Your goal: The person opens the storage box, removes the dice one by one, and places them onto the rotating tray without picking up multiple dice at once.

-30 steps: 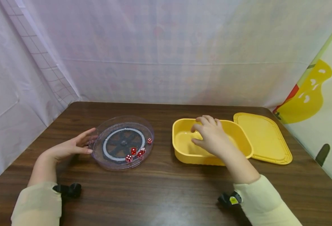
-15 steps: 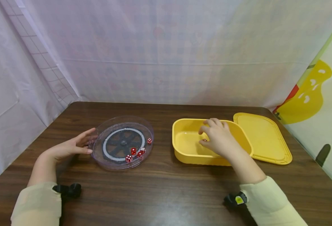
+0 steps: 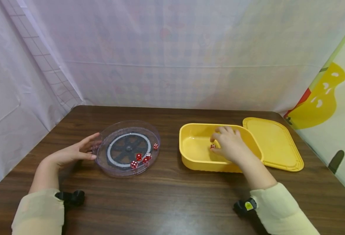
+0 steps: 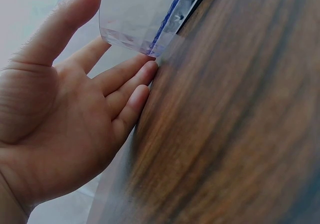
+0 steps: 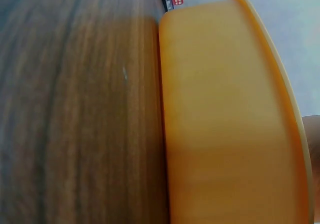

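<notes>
My left hand (image 3: 75, 152) rests at the left side of a round clear plastic tray (image 3: 99, 163). Its thumb and fingers spread along the tray wall, and the left wrist view shows the fingertips against the wall near the table. My right hand (image 3: 228, 143) reaches down into a yellow rectangular box (image 3: 187, 158), fingers bent. A red die (image 3: 212, 146) with white dots shows between its thumb and index fingertips; I cannot tell whether they pinch it. Several red dice (image 3: 138, 157) lie in the tray's right side. In the right wrist view the box wall (image 5: 225, 108) hides most of the hand.
A yellow lid (image 3: 275, 143) lies flat behind and right of the box. Wood-grain tabletop (image 3: 160, 199) runs in front of both containers. White curtains (image 3: 160, 55) hang behind the table, with a printed sheet (image 3: 316, 104) at the right.
My right hand has moved a little to the right and lower into the box. The red die there, hidden at first, has come into view. My left hand stays at the tray.
</notes>
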The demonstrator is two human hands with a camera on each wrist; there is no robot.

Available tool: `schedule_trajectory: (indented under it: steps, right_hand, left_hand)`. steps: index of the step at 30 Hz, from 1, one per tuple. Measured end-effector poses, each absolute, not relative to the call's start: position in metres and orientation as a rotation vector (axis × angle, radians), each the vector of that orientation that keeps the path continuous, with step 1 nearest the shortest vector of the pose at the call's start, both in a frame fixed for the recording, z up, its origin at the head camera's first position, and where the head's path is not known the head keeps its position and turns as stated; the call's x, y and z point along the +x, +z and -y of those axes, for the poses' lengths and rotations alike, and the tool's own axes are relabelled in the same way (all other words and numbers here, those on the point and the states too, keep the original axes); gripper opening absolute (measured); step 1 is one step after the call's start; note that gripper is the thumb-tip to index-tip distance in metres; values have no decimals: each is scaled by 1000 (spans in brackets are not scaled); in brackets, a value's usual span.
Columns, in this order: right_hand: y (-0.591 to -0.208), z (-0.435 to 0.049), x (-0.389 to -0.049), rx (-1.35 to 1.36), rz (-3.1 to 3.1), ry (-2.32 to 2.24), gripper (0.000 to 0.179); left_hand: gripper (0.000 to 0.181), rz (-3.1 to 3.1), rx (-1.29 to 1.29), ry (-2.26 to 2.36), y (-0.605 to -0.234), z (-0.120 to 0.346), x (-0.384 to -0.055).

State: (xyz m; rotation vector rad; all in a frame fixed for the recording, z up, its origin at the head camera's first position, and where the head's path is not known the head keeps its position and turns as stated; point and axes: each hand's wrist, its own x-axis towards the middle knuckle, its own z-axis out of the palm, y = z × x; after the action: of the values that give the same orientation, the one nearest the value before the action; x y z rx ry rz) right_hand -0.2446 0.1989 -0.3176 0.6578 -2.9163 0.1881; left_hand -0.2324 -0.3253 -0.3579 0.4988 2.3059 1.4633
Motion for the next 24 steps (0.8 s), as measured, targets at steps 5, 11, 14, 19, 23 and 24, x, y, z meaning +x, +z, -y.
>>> schedule_trajectory:
  steps: [5,11,14,19,23,24]
  right_hand:
    - [-321,-202,-247,642,2933,194,23]
    - [-323,-205,-250,608,2982,210,24]
    - [-325,-205,-252,604,3000,198,24]
    - [-328,-205,-256,606,3021,192,22]
    - [-330,-204,-257,610,3022,193,21]
    - [-330,-204,-257,613,3021,191,20]
  left_hand:
    - [89,-2297,516,1470,-356,325,-232]
    - [88,-2302,504,1455,-356,325,-231]
    - [88,-2314,495,1439,-356,326,-231]
    - [88,-2328,480,1428,-356,326,-230]
    - [88,-2323,482,1433,-357,327,-231]
    - [89,-2320,482,1435,-357,327,-231]
